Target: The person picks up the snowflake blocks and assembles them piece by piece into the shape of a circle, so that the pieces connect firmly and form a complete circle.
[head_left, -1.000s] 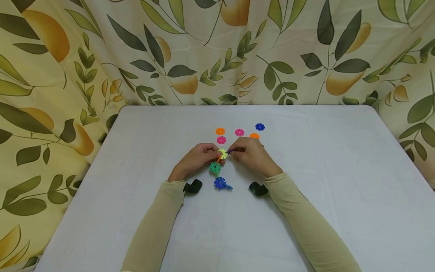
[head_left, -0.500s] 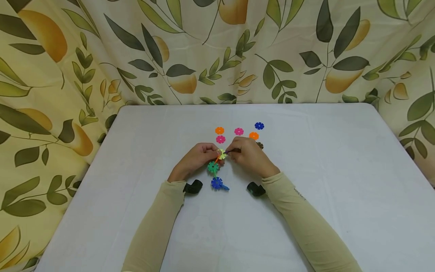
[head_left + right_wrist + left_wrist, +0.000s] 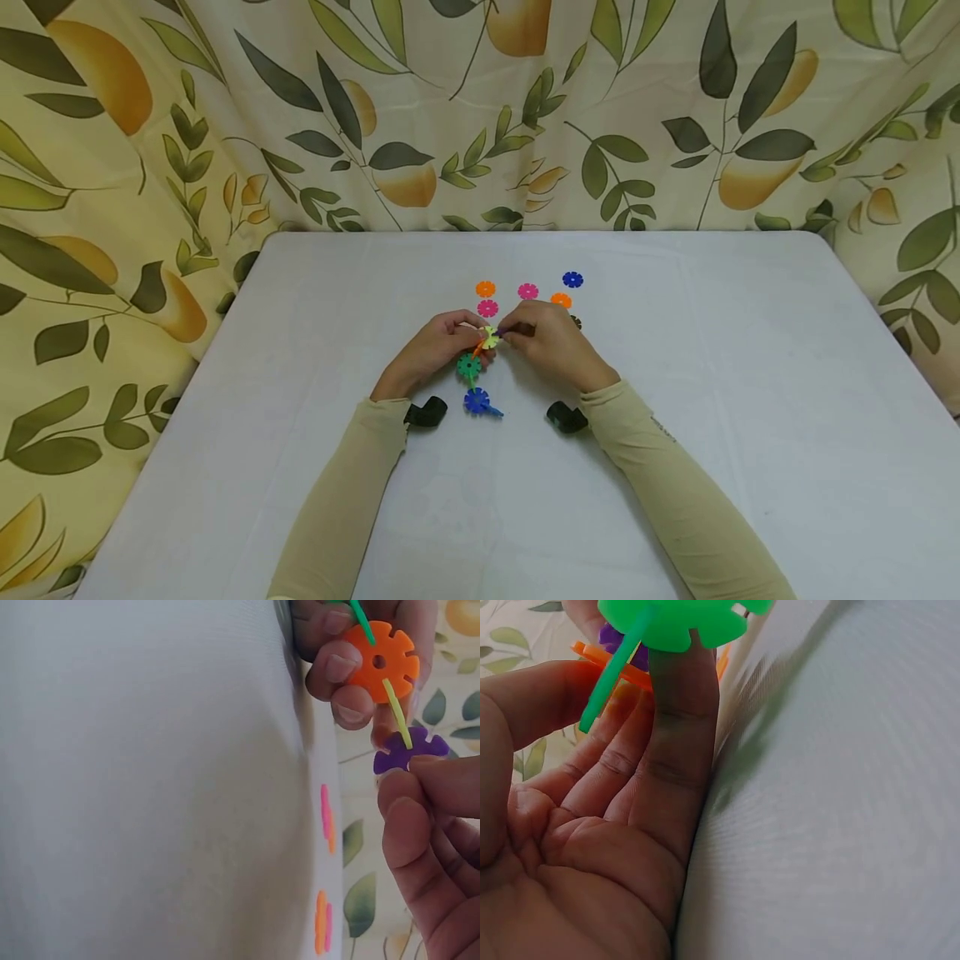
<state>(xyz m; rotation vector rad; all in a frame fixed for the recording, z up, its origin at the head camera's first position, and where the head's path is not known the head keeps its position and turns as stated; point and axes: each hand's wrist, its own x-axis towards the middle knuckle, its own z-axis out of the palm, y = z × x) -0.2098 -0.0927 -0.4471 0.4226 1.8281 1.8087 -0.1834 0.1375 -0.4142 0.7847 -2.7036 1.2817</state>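
Slotted plastic discs are linked in a chain between the hands. My left hand grips the chain by its orange disc and yellow disc. My right hand pinches a purple disc between thumb and index finger. In the right wrist view the yellow disc, seen edge-on, meets the purple one at a slot. Below the left hand hang a green disc, a light green one edge-on, a blue disc and a lighter blue one at the end.
Beyond the hands lie loose discs: orange, pink, another pink, another orange, dark blue and a brown one partly behind the right hand. A patterned curtain stands behind the white table.
The hanging end of the chain has swung slightly left and up. The yellow disc has turned a little and shifted slightly left; both hands keep their grip.
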